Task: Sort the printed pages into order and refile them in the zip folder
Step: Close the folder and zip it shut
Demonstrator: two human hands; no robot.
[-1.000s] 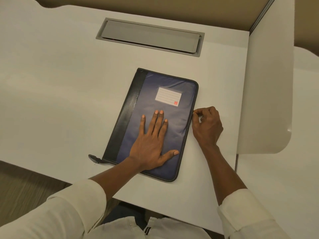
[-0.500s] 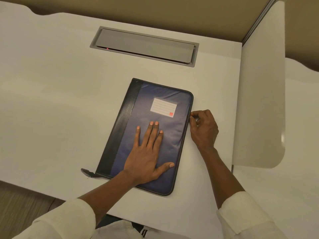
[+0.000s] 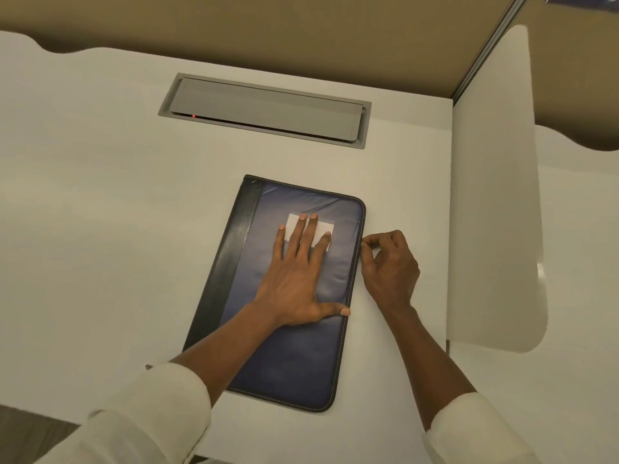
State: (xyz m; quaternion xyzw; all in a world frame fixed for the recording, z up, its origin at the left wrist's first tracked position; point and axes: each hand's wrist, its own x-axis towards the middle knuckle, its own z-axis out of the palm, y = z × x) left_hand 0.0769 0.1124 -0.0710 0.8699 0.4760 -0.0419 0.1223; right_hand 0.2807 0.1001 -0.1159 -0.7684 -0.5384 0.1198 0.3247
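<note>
Zip folder: closed, flat on the white desk, near the front edge, long side running away from the person and tilted a little to the right.
Folder cover: dark blue, padded, pale stitching round the border.
Spine strip: black, down the folder's left side.
Label card: white, on the upper part of the cover, partly under the left fingertips.
Left hand: open and flat, palm down on the middle of the cover, fingers straight and spread, thumb stretched out toward the folder's right edge.
Right hand: on the desk just beside the folder's right edge, fingers curled, thumb and forefinger pinched together right at the zip line; whatever sits between them too small to make out.
Left sleeve: cream, pushed up the forearm, across the folder's near left corner.
Right sleeve: cream, at the lower right.
Small dark tab: pokes out by the left sleeve, beside the folder's near left corner.
Cable hatch: grey, set into the desk beyond the folder, well apart from it, lid slightly raised, a tiny red light at its left end.
Divider panel: white, upright along the desk's right side, rounded corners.
</note>
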